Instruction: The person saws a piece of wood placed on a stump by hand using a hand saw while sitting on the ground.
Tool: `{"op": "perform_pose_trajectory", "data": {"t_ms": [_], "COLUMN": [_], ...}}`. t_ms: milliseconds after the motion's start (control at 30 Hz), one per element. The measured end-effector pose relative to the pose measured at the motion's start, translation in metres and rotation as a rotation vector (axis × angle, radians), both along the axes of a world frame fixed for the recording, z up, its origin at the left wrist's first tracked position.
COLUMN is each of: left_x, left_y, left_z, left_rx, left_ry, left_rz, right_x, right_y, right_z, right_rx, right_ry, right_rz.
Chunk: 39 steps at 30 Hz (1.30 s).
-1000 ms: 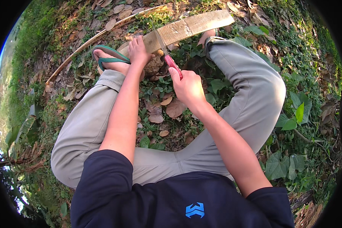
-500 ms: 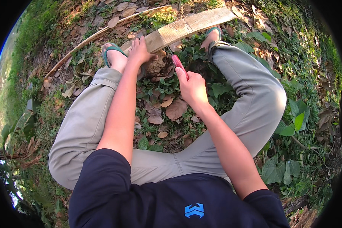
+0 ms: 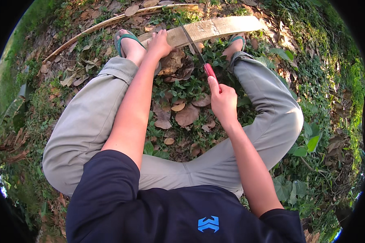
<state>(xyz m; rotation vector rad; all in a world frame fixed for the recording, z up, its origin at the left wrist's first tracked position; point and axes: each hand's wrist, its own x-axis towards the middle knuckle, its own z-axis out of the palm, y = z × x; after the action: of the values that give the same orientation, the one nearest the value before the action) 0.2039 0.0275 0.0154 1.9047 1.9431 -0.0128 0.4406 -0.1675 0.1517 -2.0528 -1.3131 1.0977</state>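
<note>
Person seated on leafy ground point(image 3: 182, 117), knees spread, khaki trousers point(image 3: 85, 125), dark shirt, green flip-flops point(image 3: 123, 40) on both feet. Long pale wood plank point(image 3: 215, 29) lies across the far side, running left to right just beyond the feet; a thinner curved strip point(image 3: 89, 29) lies farther out on the left. Left hand point(image 3: 160, 42) is at the plank's left end, fingers closed over its near edge, pinning it. Right hand point(image 3: 223, 99) is nearer, centre-right, fingers wrapped tight on the red handle of a knife point(image 3: 198, 52), thumb along the handle's top. Blade points far-left and its tip lies across the plank's face, right of the left hand. Dry brown leaves point(image 3: 186, 115) between the legs.
</note>
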Motion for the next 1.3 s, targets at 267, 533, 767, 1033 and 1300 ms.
{"op": "perform_pose_trajectory", "data": {"t_ms": [267,533,767,1033,1300], "left_x": [0.002,0.008,-0.003,-0.003,0.000], "left_y": [0.012,0.006,-0.002,-0.005,0.007], "left_z": [0.000,0.008,0.004,0.000,0.002], "left_rx": [0.027,0.120,0.140,0.127,0.016], "left_ry": [-0.039,0.024,-0.004,0.021,0.153], "left_rz": [0.209,0.147,-0.089,-0.198,-0.207], "right_x": [0.008,-0.021,-0.018,0.004,0.005], "right_y": [0.073,0.044,0.012,-0.022,-0.018], "right_z": [-0.008,0.002,0.027,0.023,0.022], "right_rx": [0.029,0.072,-0.080,-0.072,-0.060], "right_ry": [-0.088,0.039,0.150,0.262,0.266], "right_rz": [0.192,0.076,0.002,-0.008,0.025]}}
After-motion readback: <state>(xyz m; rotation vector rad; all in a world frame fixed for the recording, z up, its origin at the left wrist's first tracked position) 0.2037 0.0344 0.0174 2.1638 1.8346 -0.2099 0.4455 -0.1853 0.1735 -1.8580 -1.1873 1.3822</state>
